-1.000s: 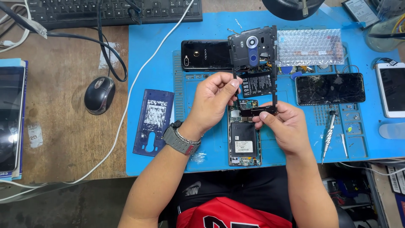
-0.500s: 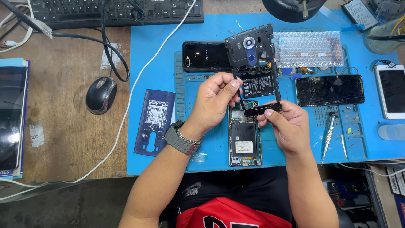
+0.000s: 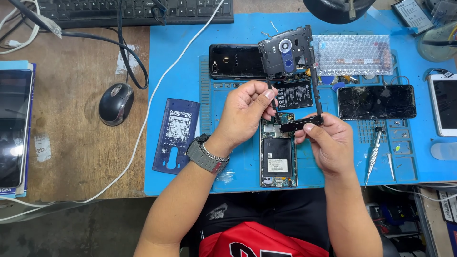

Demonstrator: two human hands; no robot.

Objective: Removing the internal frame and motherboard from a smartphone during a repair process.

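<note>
Holding a black phone mid-frame (image 3: 291, 71) up over the blue repair mat (image 3: 181, 62), both hands are clamped on it: the left hand (image 3: 245, 112) pinches the frame's left rail between thumb and fingers, and the right hand (image 3: 328, 143) grips the bottom bar of the frame with thumb and fingertips. The frame is tilted, with its camera-ring end pointing away from the person and sitting above everything on the mat. There's a grey watch (image 3: 205, 156) with a bracelet on the left wrist.

Right under the hands lies the opened phone body (image 3: 277, 154) flat on the mat, its board and label showing. Through the frame's opening you can see a black battery (image 3: 295, 95) lying on the mat.

Other stuff around: a black phone (image 3: 235, 62) face down just left of the frame's top, a phone with a cracked screen (image 3: 377, 102) to the right, and a bubble-wrap sheet (image 3: 354, 54) above that. A dark blue back cover (image 3: 176, 135) lies inside-up near the mat's left edge. A screwdriver (image 3: 372, 154) lies just beside the right hand. Off the mat on the wooden bench (image 3: 71, 143) there's a mouse (image 3: 115, 103), a keyboard (image 3: 138, 10) along the top, and a white cable (image 3: 143, 133) running across.
</note>
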